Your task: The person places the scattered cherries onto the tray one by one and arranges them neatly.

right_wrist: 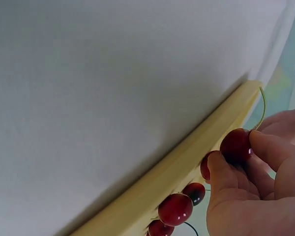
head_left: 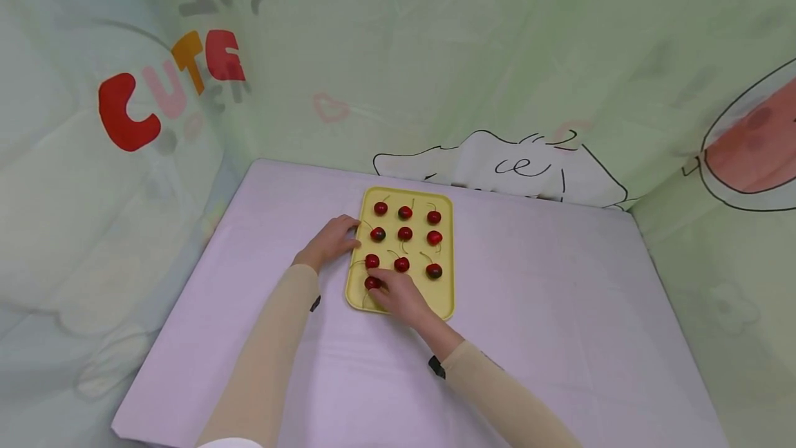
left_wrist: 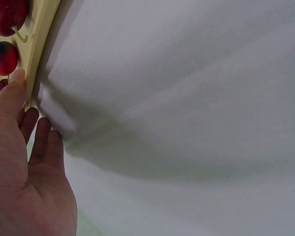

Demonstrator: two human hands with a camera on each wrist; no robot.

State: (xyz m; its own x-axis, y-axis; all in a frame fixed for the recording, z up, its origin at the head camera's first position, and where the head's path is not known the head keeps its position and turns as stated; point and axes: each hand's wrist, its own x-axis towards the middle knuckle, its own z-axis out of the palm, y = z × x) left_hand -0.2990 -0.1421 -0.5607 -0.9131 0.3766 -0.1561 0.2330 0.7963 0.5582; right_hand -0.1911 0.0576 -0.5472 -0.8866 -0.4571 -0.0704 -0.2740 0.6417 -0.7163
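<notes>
A yellow tray [head_left: 429, 296] carries several dark red cherries with thin green stems, set out in rows. At its near left corner my right hand [head_left: 401, 294] pinches a cherry [head_left: 372, 283] between thumb and fingers. In the right wrist view that cherry [right_wrist: 236, 146] shows its stem curving up past the thumb. Another cherry [head_left: 372, 261] lies just beyond the fingertips. My left hand [head_left: 331, 239] is at the tray's left edge, thumb and fingers apart. In the left wrist view, the left hand [left_wrist: 32, 172] has its thumb by the rim and its other fingers loosely extended.
The tray stands on a table with a pale lilac cover [head_left: 547, 310]. Printed fabric walls [head_left: 398, 54] rise behind and at both sides, with coloured letters on the left. Table surface extends on both sides of the tray.
</notes>
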